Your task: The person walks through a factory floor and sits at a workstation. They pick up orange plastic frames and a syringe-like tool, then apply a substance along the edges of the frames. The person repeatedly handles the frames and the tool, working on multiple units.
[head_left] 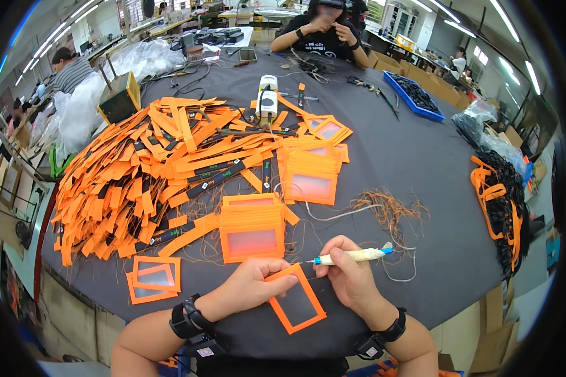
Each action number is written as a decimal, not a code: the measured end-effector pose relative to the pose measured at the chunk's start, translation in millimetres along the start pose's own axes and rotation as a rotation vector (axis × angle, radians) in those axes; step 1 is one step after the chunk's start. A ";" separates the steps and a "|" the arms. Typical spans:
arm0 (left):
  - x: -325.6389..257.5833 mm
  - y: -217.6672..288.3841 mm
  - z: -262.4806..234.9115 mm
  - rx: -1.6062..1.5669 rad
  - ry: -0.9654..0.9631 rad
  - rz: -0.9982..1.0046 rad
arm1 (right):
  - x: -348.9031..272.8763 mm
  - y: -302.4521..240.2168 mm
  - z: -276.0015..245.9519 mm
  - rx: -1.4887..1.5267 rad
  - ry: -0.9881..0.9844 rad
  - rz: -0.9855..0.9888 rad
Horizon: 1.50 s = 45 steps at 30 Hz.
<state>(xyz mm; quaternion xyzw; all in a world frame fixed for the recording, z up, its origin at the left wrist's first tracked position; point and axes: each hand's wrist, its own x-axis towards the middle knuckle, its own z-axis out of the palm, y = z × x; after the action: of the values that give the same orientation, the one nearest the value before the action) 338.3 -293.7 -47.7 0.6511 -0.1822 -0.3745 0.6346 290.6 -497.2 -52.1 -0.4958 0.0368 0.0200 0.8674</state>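
An orange-edged pouch with a clear window [297, 305] is pinched at its upper left edge by my left hand [261, 286], close to the table's near edge. My right hand [351, 283] grips a pen-shaped tool [358, 255] with a pale wrapped handle, blue ends and a thin metal tip. That tip points left, just above the pouch's top corner; whether it touches cannot be made out. Beyond my hands sit a stack of similar pouches [251, 220] and a second stack [311, 169]. Two more pouches [156, 279] overlap left of my left wrist.
A large heap of orange and black straps [132, 176] covers the table's left. Loose orange threads [390, 210] lie right of the stacks, near a white corded device [268, 103]. Farther off are a blue tray [415, 97], black-and-orange straps [500, 207] and a seated person [321, 41].
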 end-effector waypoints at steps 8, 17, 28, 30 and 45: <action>0.5 -0.1 -1.2 -0.020 -0.034 0.027 | -0.2 -0.9 1.2 -0.023 -0.004 0.027; 0.9 -1.2 -0.2 -0.026 -0.019 0.036 | 0.0 -0.7 0.0 -0.045 -0.011 0.042; 0.8 -0.8 -0.9 -0.012 -0.017 0.046 | 0.0 -0.5 -3.0 -0.031 -0.050 0.028; 0.5 0.4 -1.0 -0.011 -0.018 0.042 | 0.5 0.4 -2.9 -0.023 -0.034 0.016; 1.4 -1.4 -1.8 -0.088 -0.026 -0.010 | 0.2 -2.4 -2.0 -0.015 -0.040 0.029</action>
<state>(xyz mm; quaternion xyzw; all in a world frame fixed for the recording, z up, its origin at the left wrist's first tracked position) 340.1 -293.3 -49.6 0.6185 -0.1706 -0.3939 0.6582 290.9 -500.1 -51.1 -0.5011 0.0266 0.0425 0.8640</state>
